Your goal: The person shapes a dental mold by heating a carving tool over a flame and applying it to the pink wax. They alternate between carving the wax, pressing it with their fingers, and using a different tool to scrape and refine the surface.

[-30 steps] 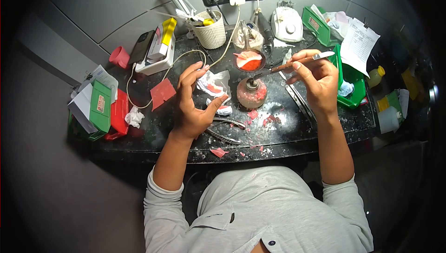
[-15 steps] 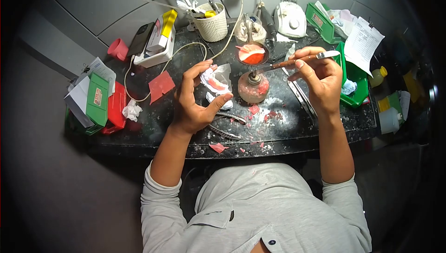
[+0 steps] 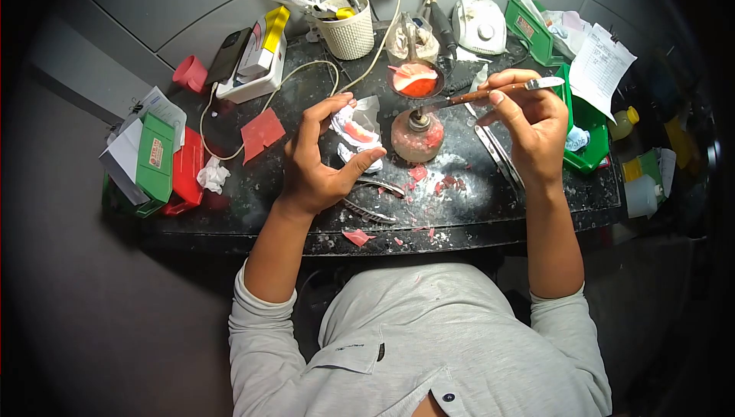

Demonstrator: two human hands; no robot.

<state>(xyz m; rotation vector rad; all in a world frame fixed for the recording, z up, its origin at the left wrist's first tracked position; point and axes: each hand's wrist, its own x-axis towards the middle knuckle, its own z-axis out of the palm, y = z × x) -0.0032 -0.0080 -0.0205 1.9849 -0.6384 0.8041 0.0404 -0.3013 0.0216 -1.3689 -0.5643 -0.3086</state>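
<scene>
In my left hand I hold a white dental model with pink wax on it, gripped between thumb and fingers. My right hand is closed around the brown handle of a wax knife. The knife's tip reaches left over the top of a round glass burner; whether a flame burns there I cannot tell. Just behind the burner, a round dark dish holds red and pink wax. Another white model piece shows below the first, partly hidden by my left thumb.
A pink wax sheet lies left of my left hand. Metal pliers and wax scraps are near the front edge. Tweezers lie beside my right wrist. Green bins, a white basket and a white device stand around.
The view has shifted slightly. Both hands keep their grips, and the knife's tip remains over the burner.
</scene>
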